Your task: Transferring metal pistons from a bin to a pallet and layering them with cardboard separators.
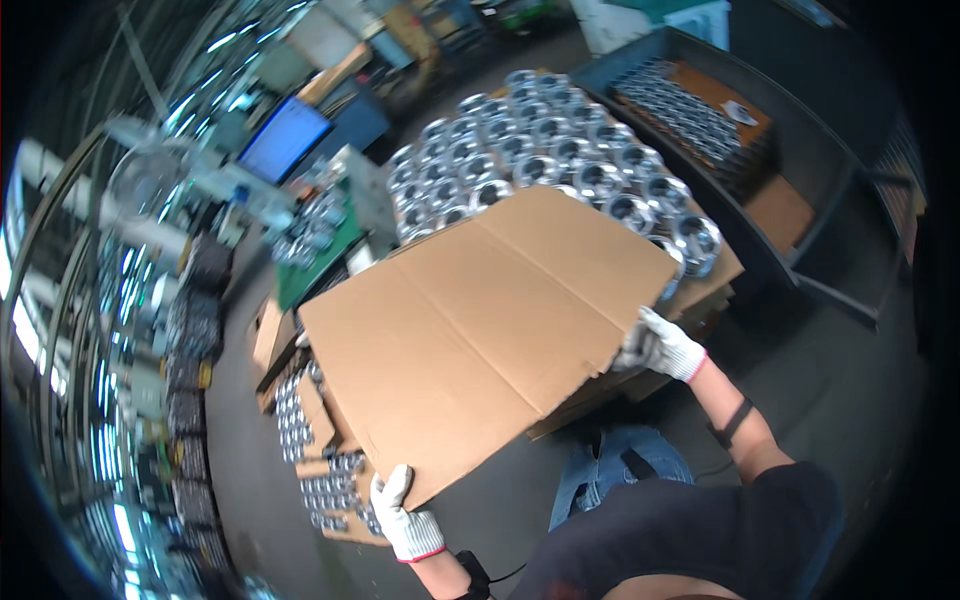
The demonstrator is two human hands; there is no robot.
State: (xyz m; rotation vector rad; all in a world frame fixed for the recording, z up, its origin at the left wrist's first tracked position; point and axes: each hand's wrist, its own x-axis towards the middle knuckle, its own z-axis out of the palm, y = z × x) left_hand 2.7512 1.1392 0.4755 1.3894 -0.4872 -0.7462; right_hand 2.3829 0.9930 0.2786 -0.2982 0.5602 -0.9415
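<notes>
**Here, two gloved hands hold a big cardboard sheet**

A person in white gloves holds a big flat cardboard sheet (480, 340) by two edges. The left hand (400, 515) grips the near bottom corner, its fingers curled shut around the edge. The right hand (660, 345) grips the right edge, fingers closed on it too. The sheet is tilted and lies over the near part of a pallet full of shiny metal rings (540, 150). Many rings still show past the far edge of the sheet, packed close in rows. More cardboard layers (710, 290) peek out under the rings by the right hand. To the left, lower down, more shiny rings (300, 420) sit in stacks with cardboard between them. A dark bin (800, 150) with more metal parts stands at the far right.
</notes>
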